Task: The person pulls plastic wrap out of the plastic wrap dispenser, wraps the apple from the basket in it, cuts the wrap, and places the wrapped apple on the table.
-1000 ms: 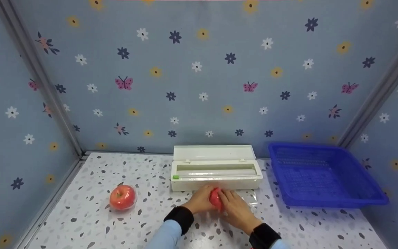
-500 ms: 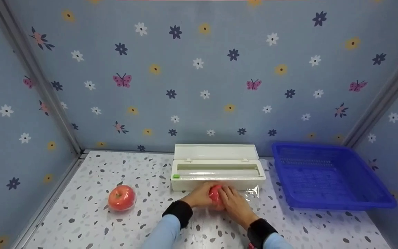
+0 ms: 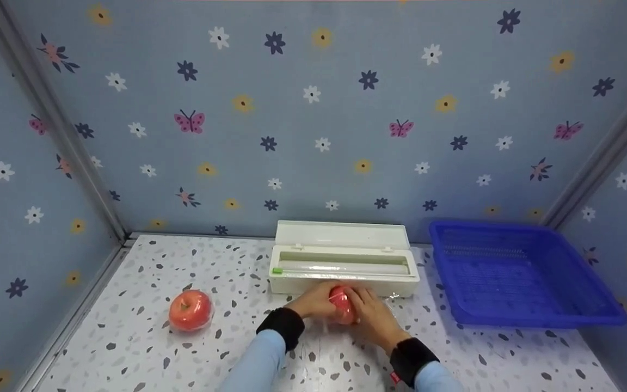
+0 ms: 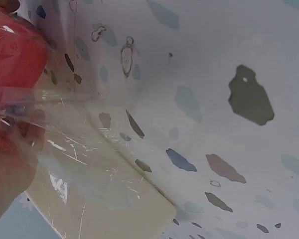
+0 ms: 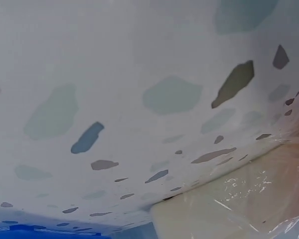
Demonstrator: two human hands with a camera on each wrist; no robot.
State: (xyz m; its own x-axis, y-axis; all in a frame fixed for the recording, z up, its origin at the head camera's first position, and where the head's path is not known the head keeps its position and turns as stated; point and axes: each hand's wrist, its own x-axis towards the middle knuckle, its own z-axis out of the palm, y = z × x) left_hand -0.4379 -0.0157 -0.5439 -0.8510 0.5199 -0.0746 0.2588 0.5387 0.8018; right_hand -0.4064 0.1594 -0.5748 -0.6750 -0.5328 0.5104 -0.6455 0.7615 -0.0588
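apple point(image 3: 343, 306), red and glossy, is sitting between both hands at the front of a white box point(image 3: 395, 287); whether it is touching the surface point(image 3: 259, 272) cannot be told. clear film point(image 4: 60, 186) is creasing over it and trailing across the box, catching bright streaks of light. fingers of the left hand point(image 3: 315, 301) are clamping its left side; those of the right hand point(image 3: 376, 320) are gripping its right. a small red tag point(image 3: 394, 377) is showing beside the right wristband point(image 3: 412, 360), any lettering too small to read.
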